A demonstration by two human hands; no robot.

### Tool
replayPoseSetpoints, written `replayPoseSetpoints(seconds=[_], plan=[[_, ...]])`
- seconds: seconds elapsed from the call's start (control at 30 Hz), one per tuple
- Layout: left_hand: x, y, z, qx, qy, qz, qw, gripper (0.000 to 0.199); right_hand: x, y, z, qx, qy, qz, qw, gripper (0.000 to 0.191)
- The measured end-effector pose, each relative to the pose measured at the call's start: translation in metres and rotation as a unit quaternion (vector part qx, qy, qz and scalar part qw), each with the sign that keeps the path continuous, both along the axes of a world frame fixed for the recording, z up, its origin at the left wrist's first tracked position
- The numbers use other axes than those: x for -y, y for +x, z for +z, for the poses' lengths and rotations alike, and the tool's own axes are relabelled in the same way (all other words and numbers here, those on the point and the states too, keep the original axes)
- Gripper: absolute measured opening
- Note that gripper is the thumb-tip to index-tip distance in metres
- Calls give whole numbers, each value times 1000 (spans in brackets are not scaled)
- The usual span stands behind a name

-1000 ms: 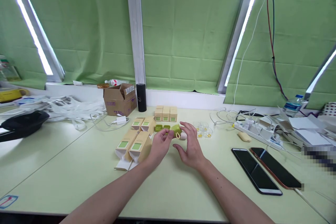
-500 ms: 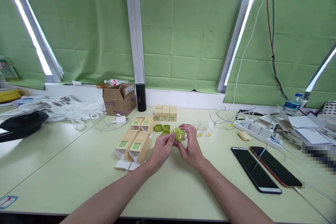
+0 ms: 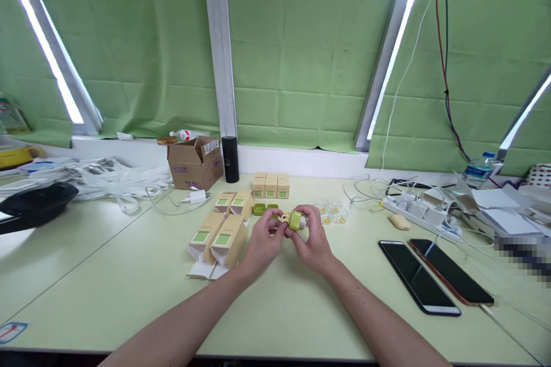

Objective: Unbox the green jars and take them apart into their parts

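Closed lightly around a small green case (image 3: 295,221), the fingers of my right hand (image 3: 314,245) pinch it, fingertips above and thumb below, with only the case's width between them. With my left hand (image 3: 263,241) I have thumb and fingertips brought together at the cream loop (image 3: 284,217) on the case's left side; the exact contact there is partly hidden by the fingers. The case is held just above the table (image 3: 286,309), between both hands. Something pale shows behind it at my right fingers, too covered for me to name.

Just beyond my left fingers I see two green square pieces (image 3: 266,209) side by side on the table. Beyond my right hand sits a group of clear containers (image 3: 330,212) with yellow spots inside. Three small cartons (image 3: 271,186) stand in a row farther back. To the left of my left hand lie four larger cartons (image 3: 219,232) with green labels, the nearer two with their white end flaps open toward me.

Well off to the right, two phones (image 3: 434,278) lie slanted next to each other, and a cream oval object (image 3: 399,222) rests near the power strip (image 3: 424,221). At the back left, a black cylinder (image 3: 230,160) stands beside an open cardboard box (image 3: 196,167).
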State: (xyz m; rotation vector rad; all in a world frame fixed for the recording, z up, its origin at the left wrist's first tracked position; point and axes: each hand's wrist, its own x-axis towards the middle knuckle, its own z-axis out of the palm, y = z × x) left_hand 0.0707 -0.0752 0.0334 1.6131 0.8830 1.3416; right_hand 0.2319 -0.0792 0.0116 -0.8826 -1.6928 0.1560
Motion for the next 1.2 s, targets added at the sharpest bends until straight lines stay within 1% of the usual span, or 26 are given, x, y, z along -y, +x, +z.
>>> replayPoseSetpoints(seconds=[0.1,0.23,0.4,0.53,0.63,0.77,1.0,1.2], plan=[[1,-1,3,-16,39,25,999,22,-1,1,-2,0,-2,4,1000,38],[-1,-2,2,-24,76,38,996,21,-1,2,-2,5,0,4,1000,37],[-1,-3,0,-33,85,52,995,17,-1,2,1,11,0,8,1000,36],[-2,-4,0,-37,86,62,994,14,-1,3,-1,8,-9,15,1000,37],[-4,-4,-1,-40,73,66,994,12,-2,3,-3,1,-25,28,999,39],[-5,-5,0,-32,48,53,997,13,-1,2,-3,-15,-30,42,999,38],[-3,-5,7,14,1,12,1000,18,-3,1,-5,-57,-50,73,994,36],[-7,-6,8,46,-38,-18,998,24,-3,0,-8,-82,-62,90,991,37]])
